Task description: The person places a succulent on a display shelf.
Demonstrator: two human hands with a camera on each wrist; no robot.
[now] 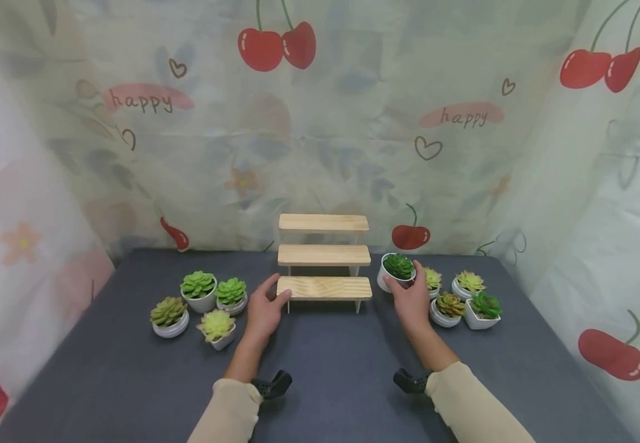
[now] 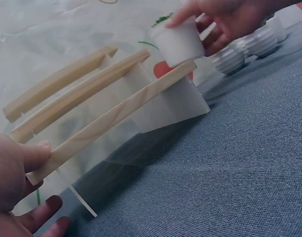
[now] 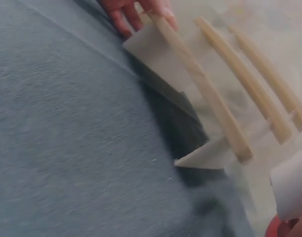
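A three-step display stand (image 1: 324, 288) with pale wooden boards and white side supports stands at the back middle of the table. My left hand (image 1: 264, 312) grips the left end of its lowest board, thumb (image 2: 36, 153) on top and other fingers around the end. To the right of the stand, my right hand (image 1: 410, 300) holds a potted succulent (image 1: 399, 267), dark green in a round white pot. That pot (image 2: 178, 44) is raised near the right end of the lowest board in the left wrist view. Only its white side (image 3: 291, 187) shows in the right wrist view.
Several potted succulents stand to the left, among them a bright green one (image 1: 198, 285) and a pale yellow-green one (image 1: 217, 326). More stand right of my right hand, including a reddish-green one (image 1: 447, 306) and a square-potted one (image 1: 484, 309). A printed curtain (image 1: 331, 123) hangs behind the dark table (image 1: 331, 381).
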